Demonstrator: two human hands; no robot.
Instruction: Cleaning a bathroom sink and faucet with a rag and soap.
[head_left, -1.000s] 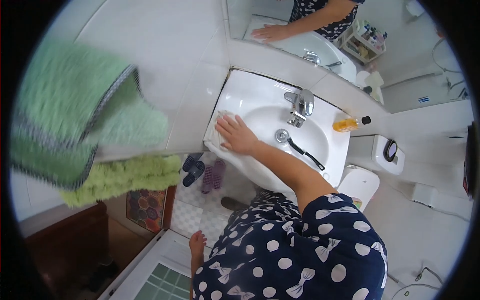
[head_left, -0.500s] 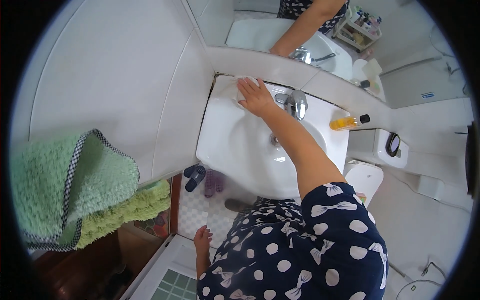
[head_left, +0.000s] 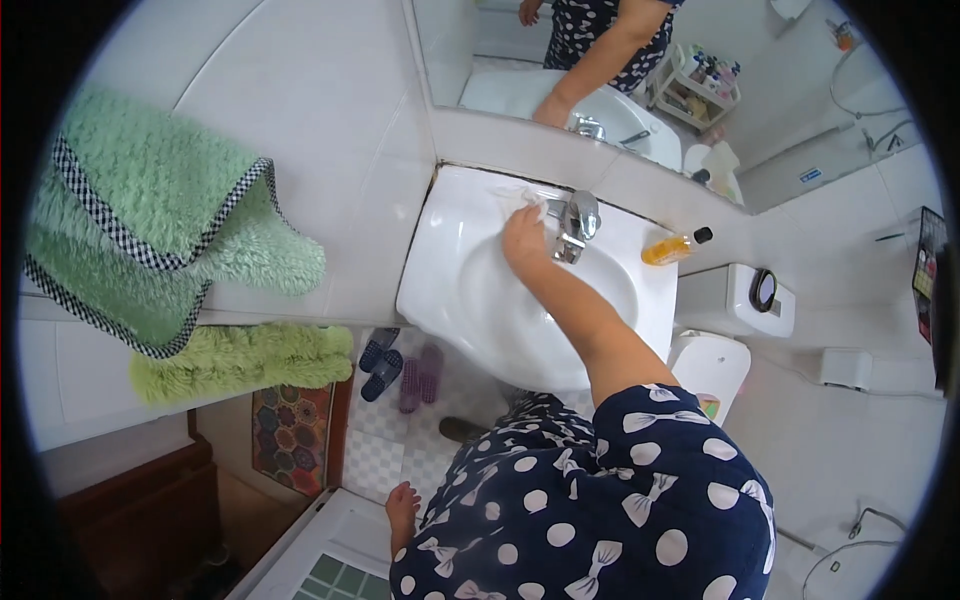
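My right hand (head_left: 525, 240) is at the back of the white washbasin (head_left: 430, 290), just left of the chrome tap (head_left: 580, 216). Its fingers are bunched on a thin, crumpled white cloth or tissue (head_left: 533, 199), which lies against the rear ledge; the fingertips are partly hidden. Low beside my body, my left hand (head_left: 402, 500) hangs with loosely curled, slightly parted fingers and nothing in it. To the right of the tap, a bottle of orange liquid with a black cap (head_left: 668, 248) stands on the basin's corner.
A mirror (head_left: 500, 60) rises above the basin. Green plush mats (head_left: 170, 200) hang at the left, over a lime shaggy one (head_left: 260, 360). Slippers (head_left: 382, 375) lie on the floor beside the basin. On the right is a toilet (head_left: 715, 365) with a round dark-rimmed object (head_left: 763, 290) on its tank.
My right hand has moved right along the rear ledge toward the tap, from lying flat to bunched on the white cloth. The view has shifted, showing more of the mats and floor.
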